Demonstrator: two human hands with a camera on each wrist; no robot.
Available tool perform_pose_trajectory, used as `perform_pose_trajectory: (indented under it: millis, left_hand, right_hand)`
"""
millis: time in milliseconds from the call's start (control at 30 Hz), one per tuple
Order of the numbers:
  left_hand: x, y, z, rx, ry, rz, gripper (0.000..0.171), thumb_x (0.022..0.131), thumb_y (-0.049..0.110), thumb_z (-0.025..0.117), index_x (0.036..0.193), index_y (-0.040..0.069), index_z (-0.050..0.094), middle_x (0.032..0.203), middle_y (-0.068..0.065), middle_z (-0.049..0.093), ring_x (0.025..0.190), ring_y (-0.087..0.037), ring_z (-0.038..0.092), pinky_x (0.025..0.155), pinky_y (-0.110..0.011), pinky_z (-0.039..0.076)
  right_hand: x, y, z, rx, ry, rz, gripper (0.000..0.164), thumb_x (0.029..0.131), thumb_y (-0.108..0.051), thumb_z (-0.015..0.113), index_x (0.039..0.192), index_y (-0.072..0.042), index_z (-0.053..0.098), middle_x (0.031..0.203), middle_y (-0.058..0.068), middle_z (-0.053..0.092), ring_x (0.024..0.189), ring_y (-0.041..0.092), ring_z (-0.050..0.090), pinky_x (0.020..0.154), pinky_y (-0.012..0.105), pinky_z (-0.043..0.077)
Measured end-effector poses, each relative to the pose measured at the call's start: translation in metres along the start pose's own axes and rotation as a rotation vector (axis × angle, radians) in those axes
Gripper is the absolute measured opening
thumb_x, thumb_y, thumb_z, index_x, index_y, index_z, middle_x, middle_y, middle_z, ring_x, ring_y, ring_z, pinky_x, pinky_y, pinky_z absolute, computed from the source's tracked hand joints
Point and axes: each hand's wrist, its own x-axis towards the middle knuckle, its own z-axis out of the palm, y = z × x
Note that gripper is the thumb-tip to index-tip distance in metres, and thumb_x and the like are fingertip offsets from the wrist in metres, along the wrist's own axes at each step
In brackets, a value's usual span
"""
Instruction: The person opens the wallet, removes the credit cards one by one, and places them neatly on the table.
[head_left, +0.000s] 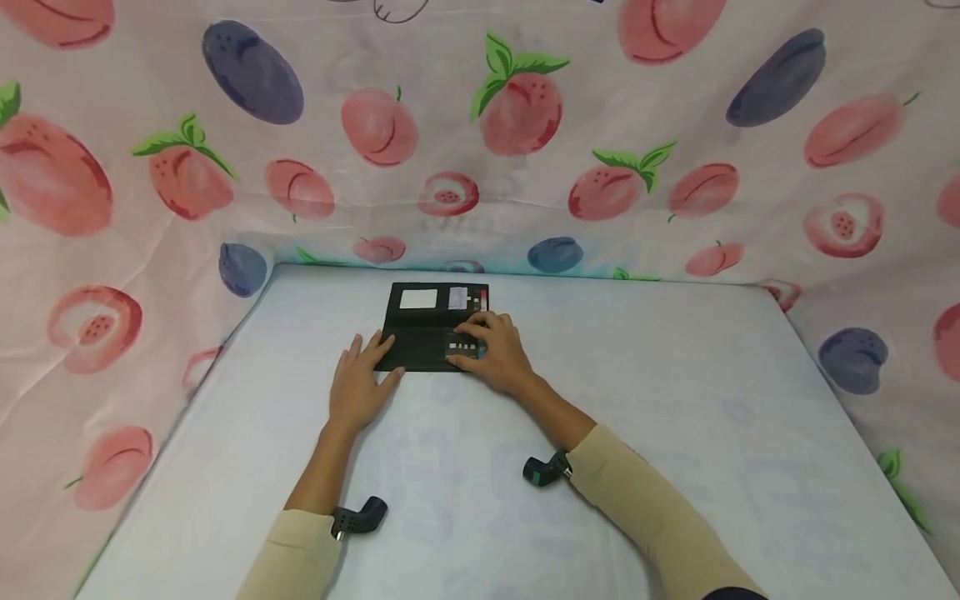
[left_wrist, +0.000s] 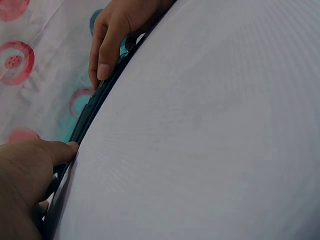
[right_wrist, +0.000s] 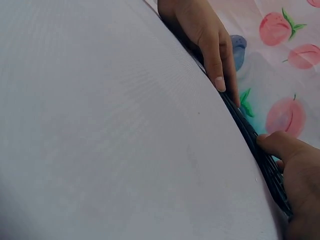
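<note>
Head view: an unfolded black wallet (head_left: 416, 345) is lying near the table's (head_left: 675, 375) far edge, left of its middle.
Its upper half is holding a white card (head_left: 417, 298); the left hand (head_left: 356, 390) is resting, fingers extended and grasping nothing, on the lower half's left end, while the right hand (head_left: 500, 355) is pinching a dark card (head_left: 461, 345) at the lower half's right between thumb and fingers. Left wrist view: the wallet is showing nearly edge-on, the left thumb touching its near edge. Right wrist view: the right thumb is touching the wallet, and the left hand's fingers are touching its other end.
</note>
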Motion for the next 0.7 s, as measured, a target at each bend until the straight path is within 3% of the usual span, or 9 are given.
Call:
perform_pose_trajectory:
  millis: [500,700]
  left_hand:
    - [-0.0016,0.0034,-0.0019,0.03,-0.014,-0.001,0.064,0.103,0.033,0.066,0.159,0.008,0.046,0.167,-0.019,0.033,0.158,-0.045,0.013,0.129,-0.057,0.007]
    - [-0.0014,-0.0008,0.0021,0.041,0.007,0.027,0.064,0.103,0.033,0.066,0.159,0.009,0.047,0.167,-0.019,0.034,0.157,-0.046,0.016,0.128,-0.059,0.009]
  right_hand:
    - [0.0001,0.0001,-0.005,0.081,-0.015,-0.011,0.045,0.089,-0.035,0.087,0.128,-0.013,0.077,0.132,0.008,0.061,0.112,0.031,0.049,0.093,0.049,0.048]
    - [0.0004,-0.001,-0.0032,0.002,-0.017,-0.011,0.048,0.09,-0.041,0.085,0.128,-0.014,0.075,0.132,0.006,0.062,0.113,0.029,0.05,0.095,0.047,0.049]
